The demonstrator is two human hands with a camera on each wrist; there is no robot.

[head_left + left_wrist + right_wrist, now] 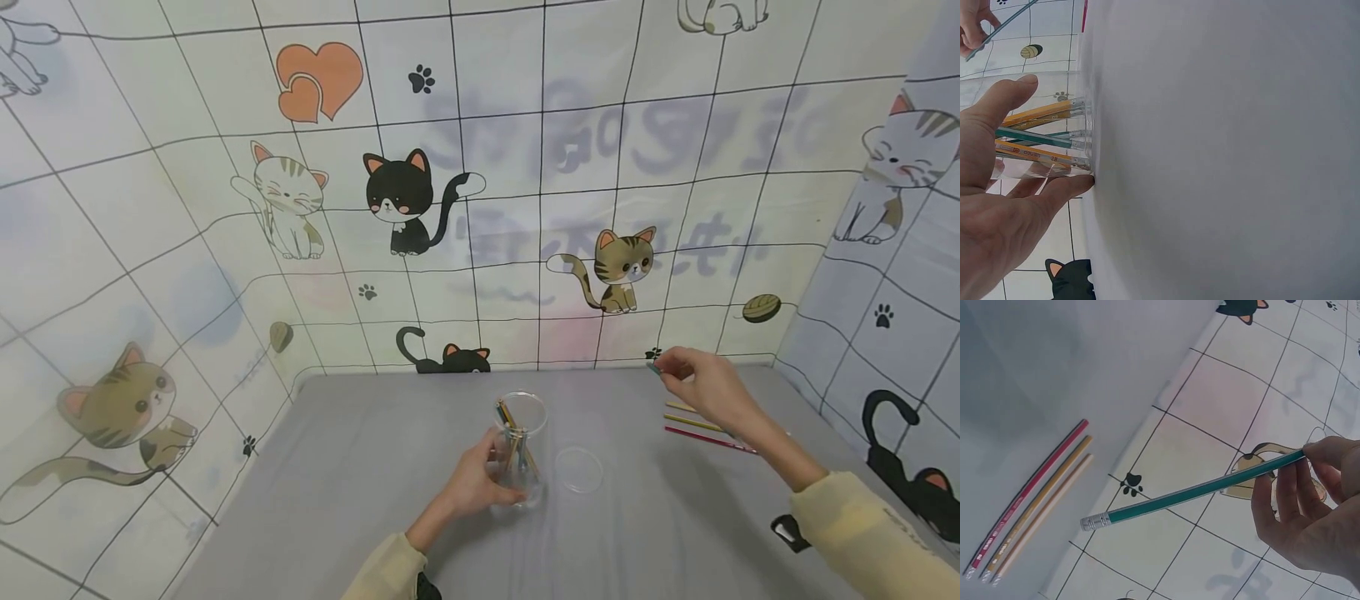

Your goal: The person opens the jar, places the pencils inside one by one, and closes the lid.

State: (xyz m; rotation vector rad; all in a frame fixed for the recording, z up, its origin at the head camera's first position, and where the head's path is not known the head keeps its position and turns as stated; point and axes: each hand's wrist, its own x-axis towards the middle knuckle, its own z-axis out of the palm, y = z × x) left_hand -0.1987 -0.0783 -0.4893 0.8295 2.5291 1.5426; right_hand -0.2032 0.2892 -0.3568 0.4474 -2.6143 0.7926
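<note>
In the head view my left hand (468, 477) grips a clear jar (534, 477) that stands upright on the table. Several pencils (517, 450) lean inside it; the left wrist view shows orange and green pencils (1041, 137) with their eraser ends at the jar's base. My right hand (705, 383) is raised above the table's far right, pinching a green pencil (1204, 486) near one end between thumb and fingers. The pencil's silver eraser end points away from the hand. Below that hand lie a red pencil (1032, 492), a gold pencil (1041, 505) and a pale pencil (1047, 511), side by side.
A clear round lid (579, 470) lies flat just right of the jar. The grey table (360, 467) ends at a cat-printed cloth backdrop (510, 167), which also rises on both sides. A black object (791, 533) shows beside the right sleeve.
</note>
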